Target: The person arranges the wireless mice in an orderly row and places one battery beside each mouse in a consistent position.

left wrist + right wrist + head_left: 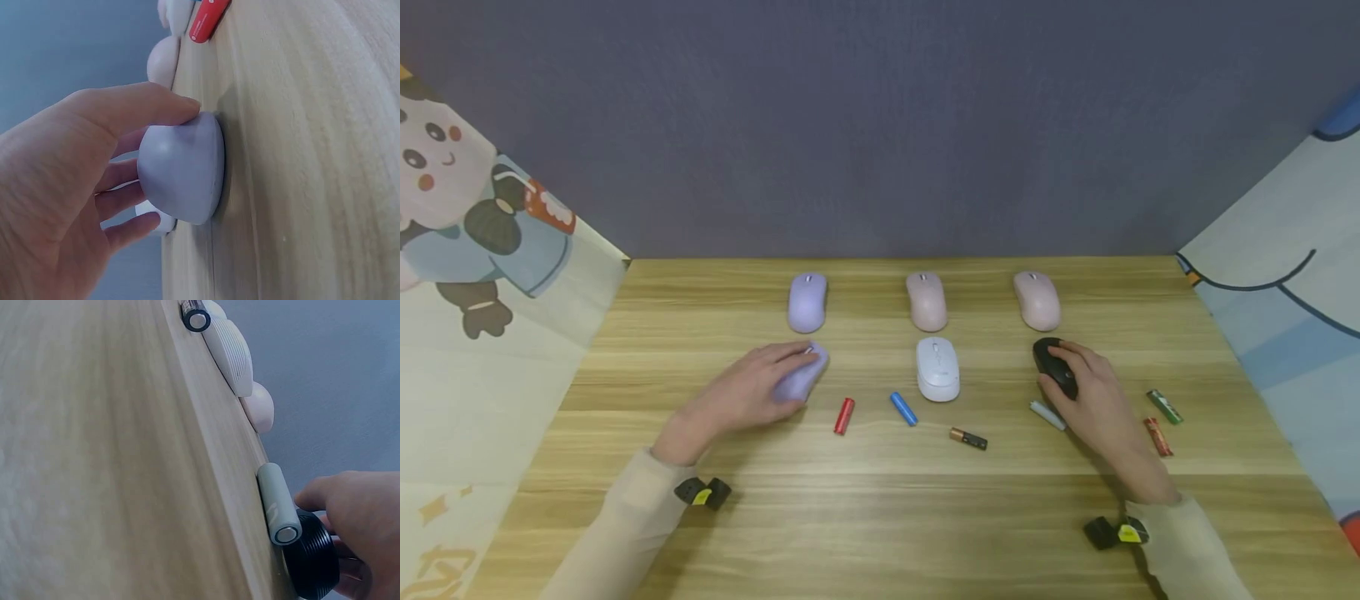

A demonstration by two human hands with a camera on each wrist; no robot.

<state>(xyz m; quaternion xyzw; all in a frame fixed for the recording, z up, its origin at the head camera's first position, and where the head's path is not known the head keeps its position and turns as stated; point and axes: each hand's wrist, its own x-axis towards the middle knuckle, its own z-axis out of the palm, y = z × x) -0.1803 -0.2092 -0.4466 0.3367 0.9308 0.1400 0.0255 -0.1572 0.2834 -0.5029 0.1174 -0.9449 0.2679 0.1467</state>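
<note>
My left hand [748,390] grips a lavender computer mouse [795,384], its thumb on the near side and its fingers along the far side. In the left wrist view this mouse [181,169] sits on the wood surface, turned slightly. On the right, my right hand [1097,408] holds a black mouse [1060,379] by its sides. A pale grey battery [1047,415] lies just left of the right thumb; the right wrist view has the battery [278,503] close in front of the black mouse [312,556]. The right fingers are partly hidden there.
Along the back stand another lavender mouse [807,302] and two pink mice, one central [927,302], one right [1037,301]. A white mouse [937,369] sits mid-table. Loose batteries: red [844,416], blue [904,409], black-and-copper [968,438], green [1165,407], red-brown [1158,437].
</note>
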